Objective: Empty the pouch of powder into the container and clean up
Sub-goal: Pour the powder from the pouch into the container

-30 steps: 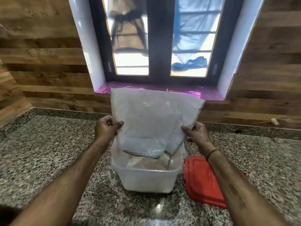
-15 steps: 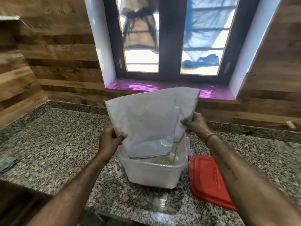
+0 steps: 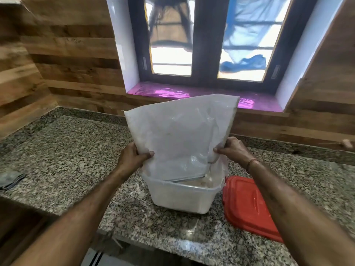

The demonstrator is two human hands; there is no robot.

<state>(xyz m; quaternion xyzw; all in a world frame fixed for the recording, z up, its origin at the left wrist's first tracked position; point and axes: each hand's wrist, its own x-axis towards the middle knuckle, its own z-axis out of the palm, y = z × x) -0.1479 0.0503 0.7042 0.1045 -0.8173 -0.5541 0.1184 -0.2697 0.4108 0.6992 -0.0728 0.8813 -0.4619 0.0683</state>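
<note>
Both hands' grip clenched on the upended, dusty translucent pouch (image 3: pixel 178 135); mouth inside the container (image 3: pixel 184 196).

Granite counter (image 3: pixel 63 150), folded cloth (image 3: pixel 10 179), window (image 3: pixel 207 41), wood-panelled wall (image 3: pixel 73 50).

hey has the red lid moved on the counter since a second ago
No. The red lid lies right beside the container, as before; only the camera shifted.

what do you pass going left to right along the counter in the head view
folded grey cloth → left hand → pouch held over the white container → right hand → red lid → small pale object by the wall
</note>
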